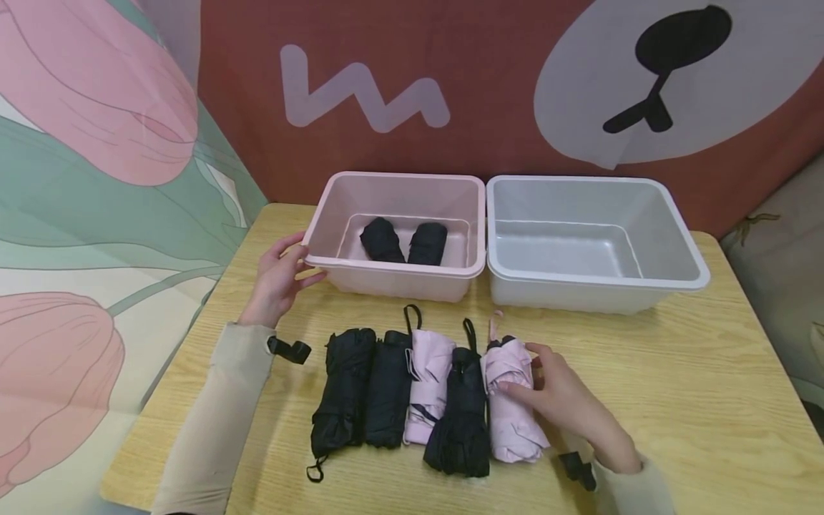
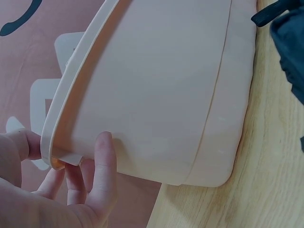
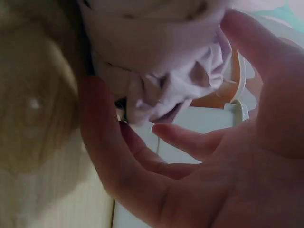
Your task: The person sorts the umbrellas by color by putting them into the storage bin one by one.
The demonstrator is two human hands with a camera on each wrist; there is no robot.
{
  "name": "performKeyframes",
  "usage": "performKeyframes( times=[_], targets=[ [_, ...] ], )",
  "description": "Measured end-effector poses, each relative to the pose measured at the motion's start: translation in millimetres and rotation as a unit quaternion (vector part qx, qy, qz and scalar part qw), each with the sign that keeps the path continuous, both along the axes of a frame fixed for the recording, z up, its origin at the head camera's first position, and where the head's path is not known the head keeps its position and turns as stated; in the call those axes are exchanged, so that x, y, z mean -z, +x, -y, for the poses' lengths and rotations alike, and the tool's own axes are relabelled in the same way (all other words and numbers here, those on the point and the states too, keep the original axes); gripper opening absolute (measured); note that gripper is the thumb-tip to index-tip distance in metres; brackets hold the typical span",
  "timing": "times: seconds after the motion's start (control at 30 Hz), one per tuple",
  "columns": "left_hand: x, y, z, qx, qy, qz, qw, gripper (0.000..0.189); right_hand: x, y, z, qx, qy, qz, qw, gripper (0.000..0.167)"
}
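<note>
At the left end of the pink bin (image 1: 399, 280), my left hand (image 1: 277, 279) holds the rim, thumb over the edge and fingers beneath it, as the left wrist view also shows. My right hand (image 1: 573, 397) is around a folded pink umbrella (image 1: 515, 422) at the right end of a row, its thumb on the fabric and its fingers curled along the far side. Left of it lie a black umbrella (image 1: 460, 422), another pink umbrella (image 1: 430, 379), and two more black umbrellas, one in the middle (image 1: 389, 393) and one outermost (image 1: 343, 390).
Two black folded umbrellas, a left one (image 1: 383, 241) and a right one (image 1: 428, 243), lie inside the pink bin. A white bin (image 1: 592, 282) without contents stands beside it at the right. Both bins stand on the wooden table (image 1: 695, 372), before a patterned backdrop (image 1: 483, 86).
</note>
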State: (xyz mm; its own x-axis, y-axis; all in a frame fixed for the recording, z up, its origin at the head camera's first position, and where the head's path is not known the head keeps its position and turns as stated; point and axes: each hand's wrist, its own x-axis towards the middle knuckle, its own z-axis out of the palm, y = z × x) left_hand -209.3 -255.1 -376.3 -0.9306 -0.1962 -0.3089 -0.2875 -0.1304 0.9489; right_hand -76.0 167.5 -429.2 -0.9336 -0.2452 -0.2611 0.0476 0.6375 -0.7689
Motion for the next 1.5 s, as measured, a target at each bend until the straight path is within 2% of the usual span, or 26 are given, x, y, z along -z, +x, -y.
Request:
performKeyframes(
  times=[0.27, 0.53, 0.8, 1.5],
  targets=[
    [1.1, -1.1, 1.2, -0.001, -0.001, 0.003, 1.0, 0.046, 2.6, 5.8, 5.5, -0.002, -0.001, 0.006, 1.0, 0.098],
    [1.0, -1.7, 1.0, -0.003, 0.0, 0.004, 1.0, 0.046, 2.9, 10.9, 11.0, 0.008, 0.038, 0.02, 0.999, 0.111],
    [1.0, -0.2, 0.6, -0.004, -0.003, 0.004, 1.0, 0.046, 3.6, 14.3, 13.7, 0.015, 0.066, 0.05, 0.9965, 0.108],
    [1.3, -0.1, 0.2, 0.0, 0.001, 0.004, 1.0, 0.044, 6.5, 15.1, 13.1, 0.041, 0.062, 0.049, 0.996, 0.105]
  ],
)
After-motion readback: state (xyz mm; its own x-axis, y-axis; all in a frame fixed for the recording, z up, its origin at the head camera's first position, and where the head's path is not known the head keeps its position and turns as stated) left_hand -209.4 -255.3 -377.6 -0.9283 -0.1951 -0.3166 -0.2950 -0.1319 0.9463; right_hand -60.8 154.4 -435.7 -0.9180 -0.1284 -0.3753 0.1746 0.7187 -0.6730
